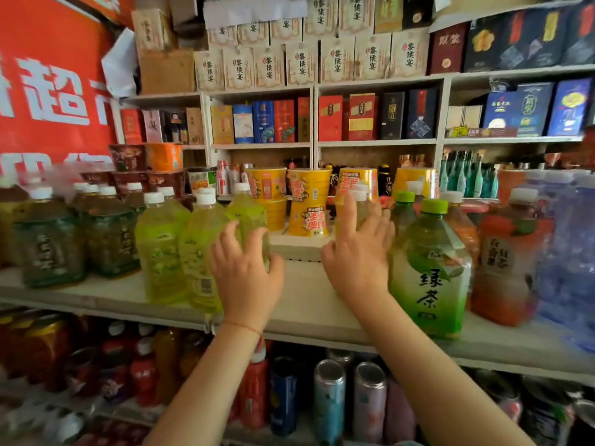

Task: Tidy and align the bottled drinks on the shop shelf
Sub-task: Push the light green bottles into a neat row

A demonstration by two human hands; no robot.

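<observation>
Bottles (199, 252) could tip off the shelf's (306, 317) front edge if the spread left hand (246, 278) and right hand (357, 255) push hard.

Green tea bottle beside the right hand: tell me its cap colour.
Bright lime green. The green tea bottle and its cap show best in the head view.

The bottles at the right edge (570, 252) smear into a blue blur, the red banner (48, 91) is cut off at left, and the right hand (357, 252) hides most of one clear bottle (362, 204).
</observation>
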